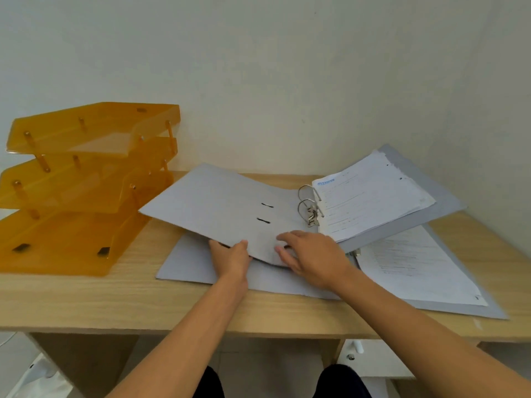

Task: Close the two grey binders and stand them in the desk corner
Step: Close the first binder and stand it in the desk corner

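Two grey binders lie open on the wooden desk (115,305), one stacked on the other. The upper binder (218,202) has its metal rings (309,206) and a stack of printed pages (370,196) on its right half. Its left cover is raised off the lower one. My left hand (232,258) grips that cover's near edge, thumb on top. My right hand (310,257) rests with spread fingers on the cover near the spine. The lower binder (195,268) lies flat, with pages (413,265) on its right side.
An orange three-tier letter tray (83,179) stands at the desk's left. White walls meet in a corner at the back right (436,133), behind the binders. The desk's front edge runs close to my arms.
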